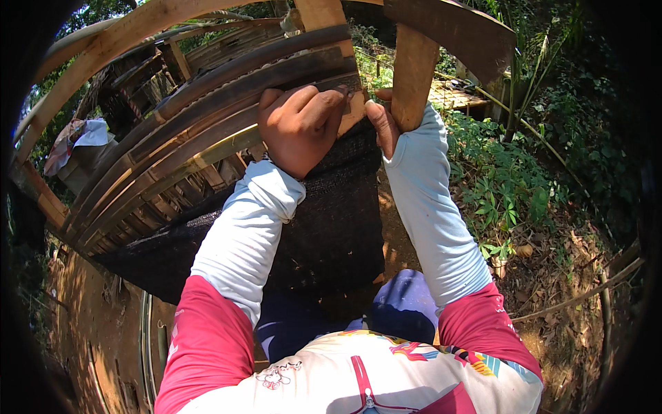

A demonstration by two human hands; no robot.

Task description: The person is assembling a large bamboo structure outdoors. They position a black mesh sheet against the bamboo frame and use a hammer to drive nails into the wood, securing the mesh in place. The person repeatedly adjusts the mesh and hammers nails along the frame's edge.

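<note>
My left hand (298,131) is closed in a fist at the right end of a panel of weathered wooden and bamboo slats (207,124). Its fingertips press together near the panel's end post (355,110); what they hold, if anything, is hidden. Just right of that post is my right hand (386,127), its thumb and one fingertip showing, closed. An upright piece of wood (412,76), close in front, hides the rest of this hand. A dark brown board (458,34) crosses that wood's top. Black mesh cloth (324,214) hangs below the slats.
A curved-looking wooden rail (117,41) spans the upper left. Behind it stand a rough wooden shelter (138,83) and a hanging pale cloth (86,138). Green plants (507,186) and dry leaves lie to the right. Bare earth and bamboo poles (146,338) are at lower left.
</note>
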